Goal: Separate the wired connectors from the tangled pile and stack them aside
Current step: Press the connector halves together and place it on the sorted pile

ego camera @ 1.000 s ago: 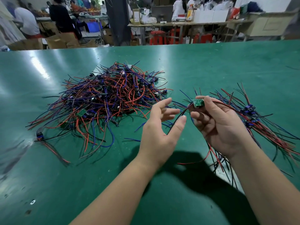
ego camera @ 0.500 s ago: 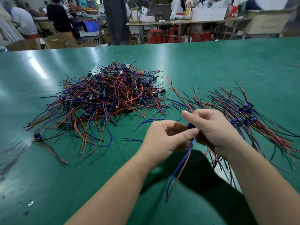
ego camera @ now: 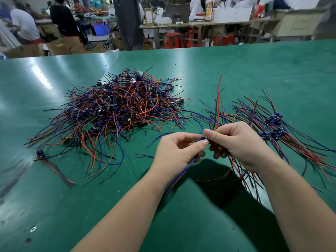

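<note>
Blue wired connector (ego camera: 203, 138), light with limp, snag-prone leads, was pinched between left hand (ego camera: 179, 151) and right hand (ego camera: 236, 142), 4 o'clock of the tangled pile (ego camera: 118, 110), 9 o'clock of the sorted stack (ego camera: 272, 128); its rigid body, mostly hidden, seemed the best hold.

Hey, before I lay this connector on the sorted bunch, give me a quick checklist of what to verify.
1. Grip on the connector: left hand and right hand both pinch it: ok.
2. Its wires off the tangled pile: the blue wire hangs under the left hand and the red wire rises free: ok.
3. Its wires clear of the strands under the right hand: cannot tell.
4. Sorted stack in sight, to the right of the right hand: ok.
5. Nothing left out: a stray connector lies alone left of the pile: not ok.
</note>
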